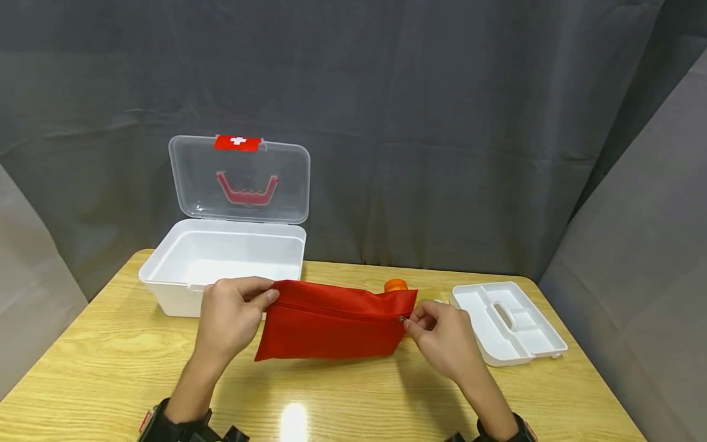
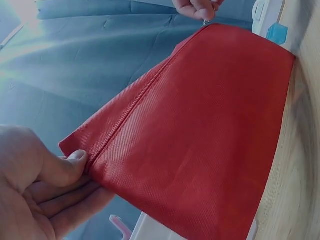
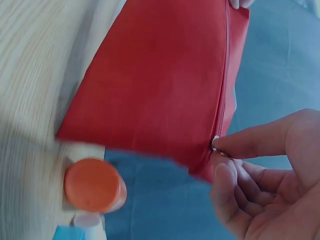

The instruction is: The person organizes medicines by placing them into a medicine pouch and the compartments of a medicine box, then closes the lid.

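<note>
Well, from where I stood the zip on the red pouch looked done up, though fingers hid the far end, so don't quote me. Hands were well apart: the left hand pinched one upper corner, the right hand had the zip pull clamped. Pouch was held up in front of the white case, not inside. Lid up, tray out on the table, so the case end seemed undone.
</note>
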{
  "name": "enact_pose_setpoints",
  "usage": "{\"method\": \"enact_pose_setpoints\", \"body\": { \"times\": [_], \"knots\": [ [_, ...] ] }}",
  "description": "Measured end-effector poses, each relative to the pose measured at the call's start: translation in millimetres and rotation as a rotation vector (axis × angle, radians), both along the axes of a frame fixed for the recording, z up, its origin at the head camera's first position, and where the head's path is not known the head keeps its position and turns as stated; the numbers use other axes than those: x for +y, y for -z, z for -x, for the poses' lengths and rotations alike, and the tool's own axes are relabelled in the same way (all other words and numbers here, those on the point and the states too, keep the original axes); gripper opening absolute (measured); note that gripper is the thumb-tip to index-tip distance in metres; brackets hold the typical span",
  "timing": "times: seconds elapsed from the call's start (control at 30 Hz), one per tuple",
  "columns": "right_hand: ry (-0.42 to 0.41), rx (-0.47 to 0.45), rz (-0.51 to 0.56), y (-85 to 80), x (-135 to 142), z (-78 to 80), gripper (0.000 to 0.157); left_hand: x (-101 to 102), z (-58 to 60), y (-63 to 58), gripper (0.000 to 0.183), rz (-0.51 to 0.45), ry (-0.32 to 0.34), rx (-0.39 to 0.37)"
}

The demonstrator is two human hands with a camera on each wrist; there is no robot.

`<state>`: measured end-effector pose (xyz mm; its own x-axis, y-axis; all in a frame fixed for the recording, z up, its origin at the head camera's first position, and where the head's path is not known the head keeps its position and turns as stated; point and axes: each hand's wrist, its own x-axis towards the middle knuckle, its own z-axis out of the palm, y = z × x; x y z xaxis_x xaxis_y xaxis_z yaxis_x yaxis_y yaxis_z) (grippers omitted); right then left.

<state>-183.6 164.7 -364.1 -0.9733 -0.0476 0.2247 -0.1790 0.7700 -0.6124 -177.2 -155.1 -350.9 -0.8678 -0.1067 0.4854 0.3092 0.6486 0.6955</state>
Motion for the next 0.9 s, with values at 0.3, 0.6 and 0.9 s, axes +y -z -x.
{"method": "enact_pose_setpoints", "body": {
  "times": [0.3,0.6,0.9],
  "knots": [
    [0.021,-0.036,-0.043,7.5,13,11.7,0.015,-8,1.9,2.2,0.012,-0.032,-0.007,-0.034],
    [0.01,-0.042,-0.045,7.4,15,13.1,0.014,-8,2.7,0.8,0.013,-0.033,-0.012,-0.064],
    [-0.16,-0.267,0.184,7.3,22,16.9,0.022,-7,-0.4,-4.7,0.011,-0.015,-0.001,-0.139]
  ]
}}
